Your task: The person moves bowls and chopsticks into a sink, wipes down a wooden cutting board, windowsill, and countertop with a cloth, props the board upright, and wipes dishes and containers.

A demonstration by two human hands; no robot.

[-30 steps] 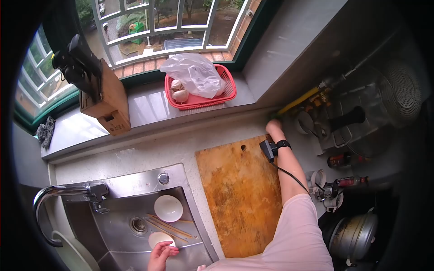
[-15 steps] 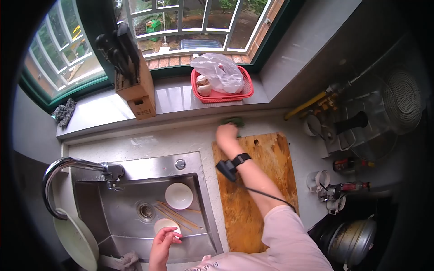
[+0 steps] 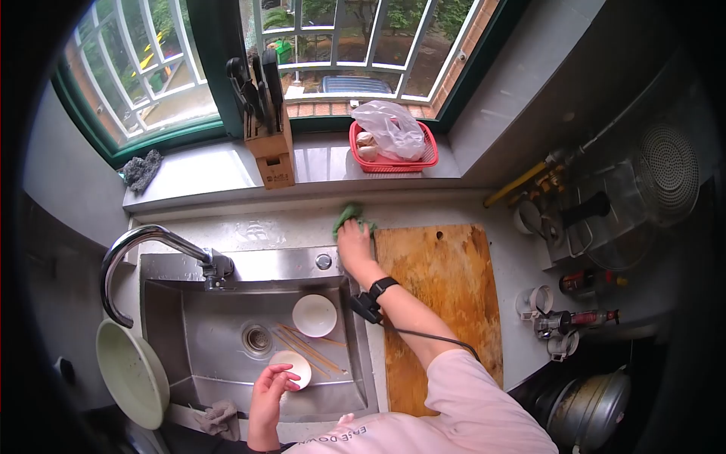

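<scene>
My right hand (image 3: 354, 247) is closed on a green cloth (image 3: 350, 219), which lies bunched on the pale counter (image 3: 253, 229) behind the sink, by the top left corner of a worn wooden cutting board (image 3: 439, 303). The forearm, with a black wristband, crosses over the board. Above the front of the steel sink (image 3: 215, 386), my left hand (image 3: 269, 393) hovers with loosely bent fingers and nothing visible in it. Just past its fingertips sits a small white bowl (image 3: 299, 371). Another white bowl (image 3: 314, 315) and several chopsticks (image 3: 306, 348) lie in the basin.
A curved faucet (image 3: 144, 236) and a pale green basin (image 3: 132, 374) stand at the left. On the sill are a knife block (image 3: 274, 163), a red basket (image 3: 393, 165) and a grey scrubber (image 3: 141, 171). Bottles (image 3: 594, 316) and a metal pot (image 3: 594, 405) line the right.
My right hand has slid left along the counter with the green cloth, from behind the board toward the sink's back corner. The view has shifted left. My left hand stays over the sink.
</scene>
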